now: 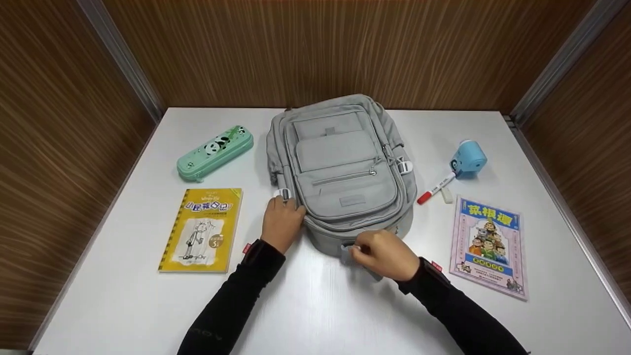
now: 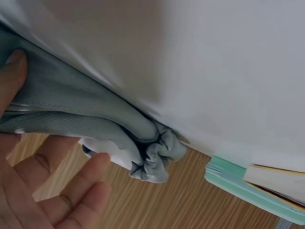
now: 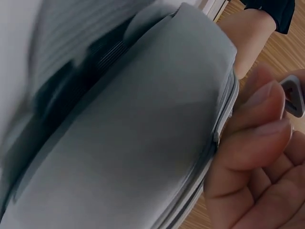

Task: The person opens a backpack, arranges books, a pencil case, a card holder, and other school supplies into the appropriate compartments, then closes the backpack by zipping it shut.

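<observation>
A white desk (image 1: pixel 320 310) carries everything. On its middle, reaching toward the far edge, lies a grey backpack (image 1: pixel 340 150), front pockets upward. Nearer and to the right lies a pink book (image 1: pixel 488 246); on the left, a yellow book (image 1: pixel 201 230). Beyond the yellow book is a green panda pencil case (image 1: pixel 215 153). The left hand (image 1: pixel 282 221) grips the backpack's near left edge, thumb over the fabric; the right hand (image 1: pixel 387 254), fingers curled, is clamped on something small at the near end. Far right stands a blue rounded object (image 1: pixel 468 159), with a red-capped marker (image 1: pixel 438 187) just nearer and a pale block (image 1: pixel 447 195) beside that. Smallest is the grey pull tab (image 3: pixel 293 97) pinched by the right hand.
</observation>
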The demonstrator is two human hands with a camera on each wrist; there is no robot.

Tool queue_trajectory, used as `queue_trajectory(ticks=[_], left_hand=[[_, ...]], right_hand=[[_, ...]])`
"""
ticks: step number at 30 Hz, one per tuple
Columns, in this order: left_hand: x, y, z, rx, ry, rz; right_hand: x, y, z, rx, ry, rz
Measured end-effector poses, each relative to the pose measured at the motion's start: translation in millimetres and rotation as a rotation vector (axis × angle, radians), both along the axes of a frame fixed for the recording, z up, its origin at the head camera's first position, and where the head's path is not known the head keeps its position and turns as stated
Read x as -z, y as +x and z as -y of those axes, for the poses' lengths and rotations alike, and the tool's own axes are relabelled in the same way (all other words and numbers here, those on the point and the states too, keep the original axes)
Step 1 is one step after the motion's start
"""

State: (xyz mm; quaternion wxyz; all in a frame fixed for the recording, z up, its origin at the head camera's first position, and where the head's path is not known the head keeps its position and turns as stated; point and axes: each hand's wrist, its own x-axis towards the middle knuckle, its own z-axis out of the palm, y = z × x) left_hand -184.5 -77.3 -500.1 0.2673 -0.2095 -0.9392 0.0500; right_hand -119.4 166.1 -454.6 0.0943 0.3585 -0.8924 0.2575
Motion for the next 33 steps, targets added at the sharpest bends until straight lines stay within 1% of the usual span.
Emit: queue_trajectory(ticks=[2,6,12,16,20,23,25,27,30,32,33], left_hand=[[0.2,1.5,-5.0,-0.002,-0.002,0.001],[-0.7,4.9,-15.6,-0.005,-0.013,-0.002],[-3.4,8.3,-32.2,-0.013,-0.044,0.015],[-4.3,11.9,-46.0,-0.017,-0.062,-0.007],[-4.2,17.8,-64.1,-0.026,-0.082,-0.009],[-4.0,21.1,-75.1,-0.015,-0.087,-0.019],[-5.8,22.4,-77.0,0.013,-0.091,-0.012],[-10.8,23.0,-72.1,0.065,-0.087,0.028],[-24.4,21.7,-52.5,0.186,-0.046,0.144],[-34.6,19.0,-34.6,0.258,0.028,0.226],[-38.5,16.6,-25.3,0.282,0.064,0.251]], right_hand=[[-0.7,-0.2,2.7,-0.002,-0.002,0.006],[-1.6,-2.0,5.0,0.019,-0.001,0.011],[-1.2,-4.2,5.5,0.062,-0.017,-0.011],[1.1,-5.5,7.2,0.059,-0.021,-0.01],[5.0,-7.3,9.8,0.047,-0.031,0.006],[8.3,-9.2,10.4,0.037,-0.037,0.02],[9.9,-10.2,8.9,0.031,-0.045,0.032],[10.8,-10.6,6.4,0.027,-0.056,0.043],[11.9,-9.7,1.8,0.023,-0.075,0.061],[12.8,-8.3,-1.2,0.02,-0.079,0.072],[13.4,-7.4,-2.8,0.02,-0.08,0.076]])
